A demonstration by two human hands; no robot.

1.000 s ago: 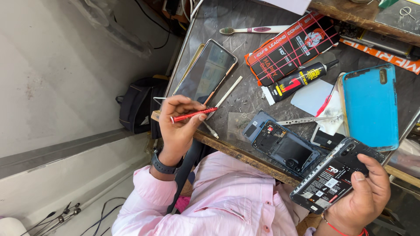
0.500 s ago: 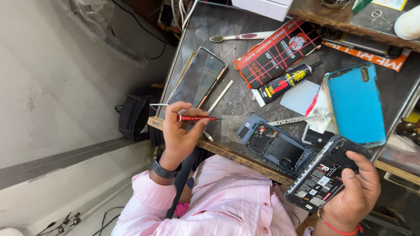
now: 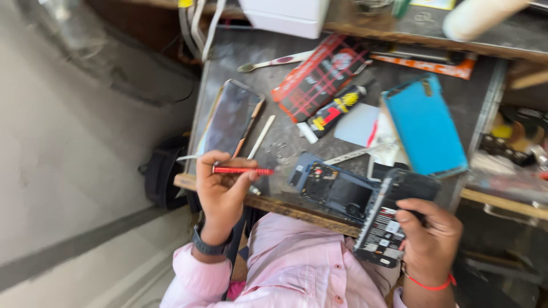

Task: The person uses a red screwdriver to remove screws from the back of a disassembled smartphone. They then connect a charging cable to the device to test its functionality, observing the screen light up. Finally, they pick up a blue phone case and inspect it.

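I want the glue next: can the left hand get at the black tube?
Probably yes: the black tube lies uncovered on the table, nothing between, though the left hand already holds a red screwdriver.

Pink shirt sleeves, dark wristwatch [image 3: 209, 246], red wrist thread [image 3: 429, 283]

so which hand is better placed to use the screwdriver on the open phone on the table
Left, likely. The left hand grips the red screwdriver, right beside the open phone; the right hand is full with a black phone part.
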